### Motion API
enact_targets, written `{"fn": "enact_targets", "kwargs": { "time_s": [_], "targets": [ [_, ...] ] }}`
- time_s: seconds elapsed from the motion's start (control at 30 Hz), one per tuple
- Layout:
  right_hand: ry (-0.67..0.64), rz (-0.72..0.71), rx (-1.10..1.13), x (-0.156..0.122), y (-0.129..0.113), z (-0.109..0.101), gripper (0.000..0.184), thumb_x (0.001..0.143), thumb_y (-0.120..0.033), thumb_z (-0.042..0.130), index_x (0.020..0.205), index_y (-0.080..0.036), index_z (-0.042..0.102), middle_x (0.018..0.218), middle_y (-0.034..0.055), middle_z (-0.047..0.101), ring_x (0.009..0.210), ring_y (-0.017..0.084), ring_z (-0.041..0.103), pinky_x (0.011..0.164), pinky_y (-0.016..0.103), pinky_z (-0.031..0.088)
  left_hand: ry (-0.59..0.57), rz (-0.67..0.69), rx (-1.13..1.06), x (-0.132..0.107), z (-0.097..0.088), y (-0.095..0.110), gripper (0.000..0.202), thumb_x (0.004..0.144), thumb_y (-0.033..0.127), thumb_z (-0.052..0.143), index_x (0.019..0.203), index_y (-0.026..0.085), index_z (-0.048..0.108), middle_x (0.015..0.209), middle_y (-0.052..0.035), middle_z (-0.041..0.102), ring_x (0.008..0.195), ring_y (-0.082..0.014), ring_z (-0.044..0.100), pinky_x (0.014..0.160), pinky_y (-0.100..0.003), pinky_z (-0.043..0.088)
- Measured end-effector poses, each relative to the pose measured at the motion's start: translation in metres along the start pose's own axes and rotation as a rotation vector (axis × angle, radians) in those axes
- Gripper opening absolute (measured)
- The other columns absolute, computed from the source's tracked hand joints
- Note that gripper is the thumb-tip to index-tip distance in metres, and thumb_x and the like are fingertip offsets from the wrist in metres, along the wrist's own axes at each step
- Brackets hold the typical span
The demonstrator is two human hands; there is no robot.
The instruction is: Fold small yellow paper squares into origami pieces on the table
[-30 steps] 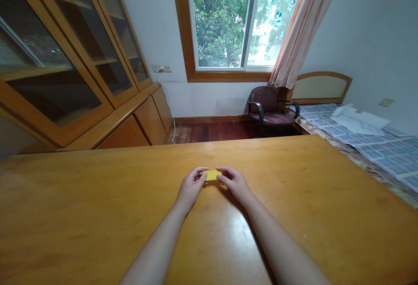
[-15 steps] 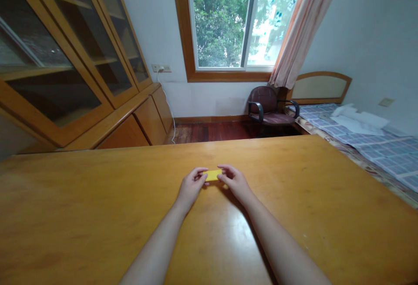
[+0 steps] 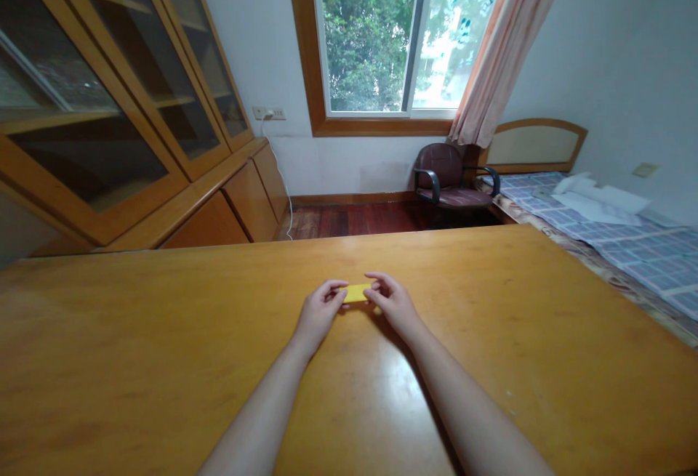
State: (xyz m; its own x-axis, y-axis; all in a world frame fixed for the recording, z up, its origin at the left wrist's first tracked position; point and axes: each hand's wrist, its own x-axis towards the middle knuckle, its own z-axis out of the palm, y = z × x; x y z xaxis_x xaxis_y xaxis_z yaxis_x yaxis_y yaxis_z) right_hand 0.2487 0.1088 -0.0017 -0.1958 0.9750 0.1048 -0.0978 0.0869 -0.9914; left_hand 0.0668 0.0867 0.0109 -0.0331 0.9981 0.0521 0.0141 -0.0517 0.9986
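Left hand (image 3: 318, 315) and right hand (image 3: 400, 309) in pinch on yellow piece (image 3: 356, 293), broad tabletop (image 3: 163, 345) around, far edge (image 3: 327, 240) beyond

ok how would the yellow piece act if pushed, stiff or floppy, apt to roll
The yellow piece is probably fairly stiff: it shows no sag between the left hand and right hand. It is likely light, being so small. Its flat, oblong look suggests sliding rather than rolling.
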Motion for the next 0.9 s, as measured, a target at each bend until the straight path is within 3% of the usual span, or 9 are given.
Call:
{"fn": "enact_targets", "kwargs": {
  "time_s": [0.4,0.5,0.67,0.9],
  "targets": [
    [0.016,-0.032,-0.022,-0.0012,-0.0033,-0.0009,0.038,0.078,-0.035,0.067,0.111,-0.019,0.061,0.072,-0.0025,0.060,0.065,0.013,0.058,0.064,0.026,0.046,-0.011,0.015,0.066,-0.0014,0.0001,0.0003,0.032,0.077,0.042,0.066,0.097,0.017,0.070,0.093,-0.0054,0.070,0.082,-0.0209,0.067,0.071,-0.033,0.060],
    [0.027,-0.040,-0.025,-0.0015,-0.0046,-0.0005,0.038,0.077,-0.037,0.068,0.110,-0.019,0.062,0.071,-0.0026,0.059,0.064,0.013,0.056,0.062,0.026,0.045,-0.047,0.056,0.124,-0.0022,-0.0008,0.0023,0.031,0.080,0.041,0.062,0.099,0.019,0.072,0.103,-0.0067,0.071,0.092,-0.0232,0.066,0.074,-0.033,0.059],
    [0.030,-0.044,-0.036,-0.0022,-0.0060,-0.0004,0.038,0.077,-0.038,0.068,0.110,-0.019,0.062,0.072,-0.0020,0.060,0.065,0.013,0.056,0.061,0.025,0.044,-0.060,0.171,0.287,-0.0023,-0.0034,0.0063,0.025,0.085,0.034,0.057,0.098,0.021,0.074,0.100,-0.0060,0.072,0.097,-0.0224,0.064,0.087,-0.033,0.052],
    [0.033,-0.042,-0.030,-0.0025,-0.0073,-0.0002,0.036,0.077,-0.036,0.069,0.108,-0.018,0.062,0.071,-0.0027,0.059,0.063,0.013,0.055,0.061,0.025,0.044,-0.080,0.192,0.308,-0.0029,-0.0042,0.0081,0.025,0.087,0.033,0.054,0.099,0.021,0.073,0.098,-0.0054,0.071,0.096,-0.0219,0.064,0.084,-0.030,0.049]
  ]
}}
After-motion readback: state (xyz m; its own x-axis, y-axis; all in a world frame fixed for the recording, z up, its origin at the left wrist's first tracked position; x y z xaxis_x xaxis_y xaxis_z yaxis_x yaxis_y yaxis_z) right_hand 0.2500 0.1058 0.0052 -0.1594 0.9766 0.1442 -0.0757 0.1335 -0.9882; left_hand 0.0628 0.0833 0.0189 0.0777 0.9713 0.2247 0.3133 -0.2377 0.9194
